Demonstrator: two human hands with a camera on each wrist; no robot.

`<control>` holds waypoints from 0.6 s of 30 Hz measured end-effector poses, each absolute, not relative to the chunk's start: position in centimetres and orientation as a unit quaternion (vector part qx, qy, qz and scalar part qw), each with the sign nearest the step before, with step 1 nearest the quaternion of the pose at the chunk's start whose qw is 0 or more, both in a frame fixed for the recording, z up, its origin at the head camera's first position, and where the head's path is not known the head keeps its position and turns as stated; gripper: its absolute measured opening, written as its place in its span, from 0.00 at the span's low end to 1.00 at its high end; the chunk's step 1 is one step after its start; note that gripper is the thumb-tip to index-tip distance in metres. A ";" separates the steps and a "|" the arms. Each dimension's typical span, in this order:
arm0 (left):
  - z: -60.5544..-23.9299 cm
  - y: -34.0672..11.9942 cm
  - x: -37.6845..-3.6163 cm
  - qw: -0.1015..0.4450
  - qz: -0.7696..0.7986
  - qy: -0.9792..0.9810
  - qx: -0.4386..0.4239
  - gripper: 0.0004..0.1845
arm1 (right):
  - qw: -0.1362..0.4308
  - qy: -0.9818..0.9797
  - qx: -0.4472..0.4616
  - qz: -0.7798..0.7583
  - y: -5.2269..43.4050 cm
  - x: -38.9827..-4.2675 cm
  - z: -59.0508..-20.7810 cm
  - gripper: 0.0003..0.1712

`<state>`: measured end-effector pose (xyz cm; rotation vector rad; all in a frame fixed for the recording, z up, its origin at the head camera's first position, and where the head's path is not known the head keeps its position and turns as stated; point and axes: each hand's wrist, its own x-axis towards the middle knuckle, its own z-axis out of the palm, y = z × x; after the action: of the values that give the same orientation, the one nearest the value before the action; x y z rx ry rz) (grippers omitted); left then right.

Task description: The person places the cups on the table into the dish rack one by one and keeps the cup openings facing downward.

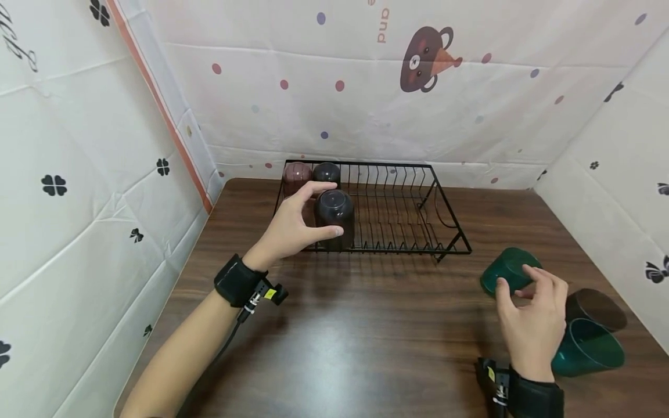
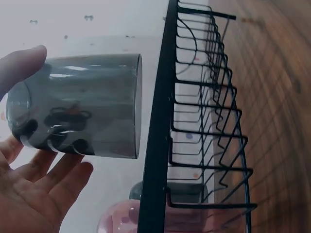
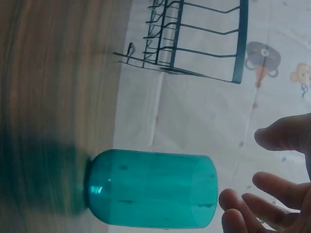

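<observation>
Between thumb and fingers of the left hand (image 1: 292, 226): dark grey cup (image 1: 337, 210), firmly held by its sides, base upward, rim just apart from the black wire rack (image 1: 397, 251) below. Just beyond this grip, side by side within the rack: mauve cup (image 1: 297, 173) and smaller-looking dark cup (image 1: 326, 171), rounded bases upward. Well to the right of the left grip: right hand (image 1: 538, 313), thumb and fingers parted in a wide curve at the near side of a green cup (image 1: 506, 268); contact at the fingertips impossible to tell. Immediately right of this second hand, close together on the wooden table (image 1: 334, 360): brown cup (image 1: 598, 307) and open-mouthed second green cup (image 1: 587, 351).
</observation>
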<state>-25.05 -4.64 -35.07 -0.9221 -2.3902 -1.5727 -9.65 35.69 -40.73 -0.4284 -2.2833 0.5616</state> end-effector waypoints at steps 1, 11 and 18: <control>-35.1 -4.6 -25.2 0.070 -0.515 -0.799 -0.304 0.41 | 0.362 -0.890 -0.171 0.217 35.7 -9.7 -40.8 0.29; -35.1 -4.3 -27.0 0.078 -0.463 -0.836 -0.286 0.42 | 0.322 -0.904 -0.183 0.216 36.3 -10.0 -41.2 0.28; -34.8 -4.1 -27.9 0.053 -0.407 -0.874 -0.261 0.42 | 0.302 -0.913 -0.184 0.202 36.9 -10.2 -41.2 0.26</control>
<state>-27.93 -4.14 -34.81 -0.7951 -2.6569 -1.2362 -10.16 36.88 -41.25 -0.4882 -2.4215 0.5364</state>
